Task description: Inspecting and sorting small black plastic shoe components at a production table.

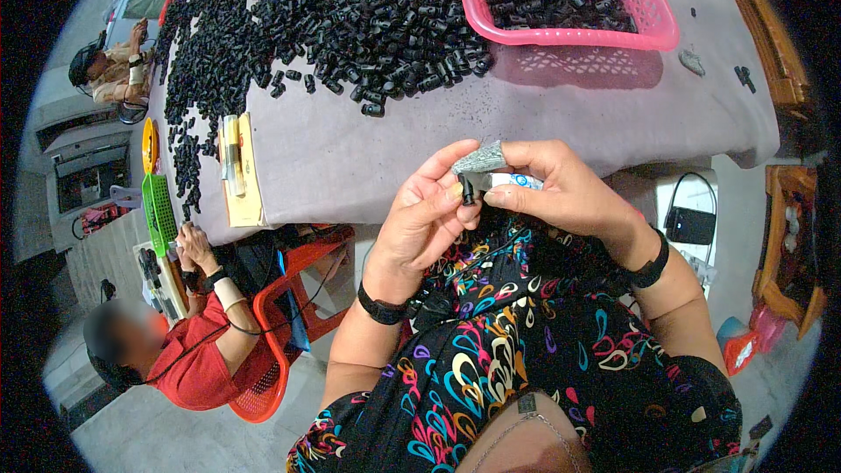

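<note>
In front of my chest my left hand (412, 223) pinches a small black cylindrical plastic part (468, 189) between thumb and fingers. My right hand (574, 197) meets it from the other side, closed on a slim white object with blue marks (517, 180), whose tip points at the black part. What kind of object it is I cannot make out. A grey piece of coarse cloth (483, 158) spans the gap between my two index fingers, above the part. A great many similar black parts (385, 26) lie heaped across the cloth-covered table.
A pink perforated basket (574, 38) full of black parts stands at the far right. On the left lie a yellow pad (243, 171), a green basket (159, 210) and a yellow dish (151, 147). A co-worker in red (206, 342) sits at the left on a red chair (272, 368).
</note>
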A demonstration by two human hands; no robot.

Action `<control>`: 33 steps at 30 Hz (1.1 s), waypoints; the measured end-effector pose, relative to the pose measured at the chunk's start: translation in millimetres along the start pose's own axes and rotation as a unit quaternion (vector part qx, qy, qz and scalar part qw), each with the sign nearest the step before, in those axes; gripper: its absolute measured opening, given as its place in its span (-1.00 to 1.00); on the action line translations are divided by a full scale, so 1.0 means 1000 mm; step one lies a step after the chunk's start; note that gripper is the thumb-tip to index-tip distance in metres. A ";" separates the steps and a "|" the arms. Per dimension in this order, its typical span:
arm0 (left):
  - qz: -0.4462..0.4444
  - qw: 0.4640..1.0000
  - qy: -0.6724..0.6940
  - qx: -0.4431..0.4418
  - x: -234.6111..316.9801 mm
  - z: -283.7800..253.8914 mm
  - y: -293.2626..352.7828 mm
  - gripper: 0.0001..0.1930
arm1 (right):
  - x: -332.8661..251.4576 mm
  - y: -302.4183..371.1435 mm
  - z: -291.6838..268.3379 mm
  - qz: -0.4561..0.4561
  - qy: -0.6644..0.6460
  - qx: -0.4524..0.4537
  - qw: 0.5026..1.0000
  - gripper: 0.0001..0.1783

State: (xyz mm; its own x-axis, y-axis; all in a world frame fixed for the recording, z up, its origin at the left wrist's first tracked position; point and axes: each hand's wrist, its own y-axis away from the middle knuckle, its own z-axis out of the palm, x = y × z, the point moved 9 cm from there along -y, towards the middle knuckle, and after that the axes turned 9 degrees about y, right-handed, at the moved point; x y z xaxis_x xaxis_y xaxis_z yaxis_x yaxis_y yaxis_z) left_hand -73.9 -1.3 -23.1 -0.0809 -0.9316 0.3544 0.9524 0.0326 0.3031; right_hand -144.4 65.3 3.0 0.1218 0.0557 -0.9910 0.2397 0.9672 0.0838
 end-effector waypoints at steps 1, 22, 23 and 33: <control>0.000 1.000 0.000 0.000 0.000 0.000 0.000 -0.43 | -0.002 0.000 0.000 -0.006 -0.021 0.008 1.000 -0.66; 0.001 1.000 0.015 -0.005 0.000 -0.004 -0.003 -0.40 | -0.009 -0.003 0.000 -0.015 -0.056 -0.004 0.998 -0.66; -0.003 1.000 0.016 -0.004 -0.002 -0.001 -0.003 -0.40 | -0.007 -0.003 0.001 -0.003 -0.087 -0.012 0.996 -0.67; 0.056 0.998 -0.011 0.026 0.010 -0.010 0.001 -0.50 | 0.002 -0.003 -0.007 0.003 -0.045 0.037 0.998 -0.69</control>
State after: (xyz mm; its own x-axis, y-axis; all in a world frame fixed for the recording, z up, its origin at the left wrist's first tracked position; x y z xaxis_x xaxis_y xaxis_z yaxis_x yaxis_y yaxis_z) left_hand -70.7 -14.5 -27.7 0.0188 -0.9131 0.4074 0.9392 0.1559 0.3060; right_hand -151.6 64.5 0.3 0.2088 0.0361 -0.9773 0.3091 0.9457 0.1010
